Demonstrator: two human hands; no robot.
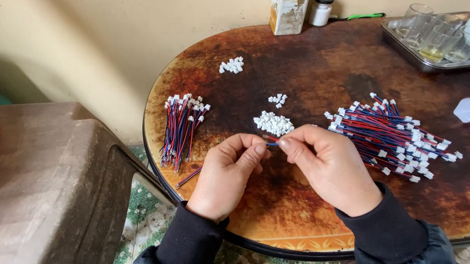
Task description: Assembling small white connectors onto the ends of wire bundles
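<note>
Pinching one red-and-blue wire (272,143) between both hands above the table (316,211), with the left hand (225,175) and right hand (329,165) meeting fingertip to fingertip; the step in hand looks like fitting a white connector onto the wire end, though the tips hide the joint. Fingers of both hands are closed tight on the wire, wrists resting near the table edge, palms turned inward. Next move likely calls for a fine push, then setting it with the finished bundle (182,126); loose connectors (273,123) and the wire pile (391,137) lie within reach.

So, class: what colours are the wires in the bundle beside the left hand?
Red and blue wires, white-tipped; head view.
</note>
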